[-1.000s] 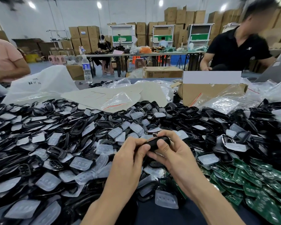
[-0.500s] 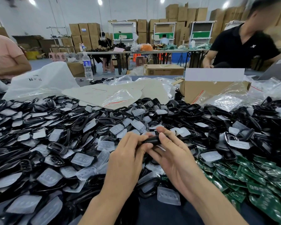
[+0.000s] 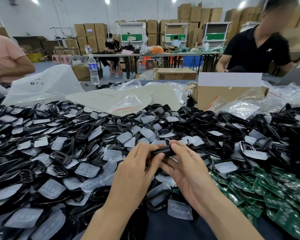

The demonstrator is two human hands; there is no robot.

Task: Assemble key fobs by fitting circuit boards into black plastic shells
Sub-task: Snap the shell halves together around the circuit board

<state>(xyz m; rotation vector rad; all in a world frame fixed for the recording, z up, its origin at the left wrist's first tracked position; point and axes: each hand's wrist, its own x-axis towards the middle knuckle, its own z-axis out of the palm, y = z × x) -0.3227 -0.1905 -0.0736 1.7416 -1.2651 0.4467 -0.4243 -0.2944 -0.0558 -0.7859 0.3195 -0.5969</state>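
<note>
A black key fob shell (image 3: 164,151) is held edge-on between both hands, just above the pile in the middle of the table. My left hand (image 3: 137,168) pinches its left end with thumb and fingertips. My right hand (image 3: 187,168) grips its right end, thumb on top and fingers curled underneath. Whether a board sits inside the shell is hidden. Loose black shells (image 3: 87,129) mixed with translucent button pads (image 3: 87,169) cover the table. Green circuit boards (image 3: 267,191) lie heaped at the right.
An open cardboard box (image 3: 222,94) and clear plastic bags (image 3: 126,104) sit behind the pile, with a white bag (image 3: 42,87) and a water bottle (image 3: 93,70) at the back left. One person in black sits at the far right, another in pink at the left.
Both hands have kept hold of the shell and shifted their fingers slightly along it. The view has tilted a little, and nothing was picked up or put down.
</note>
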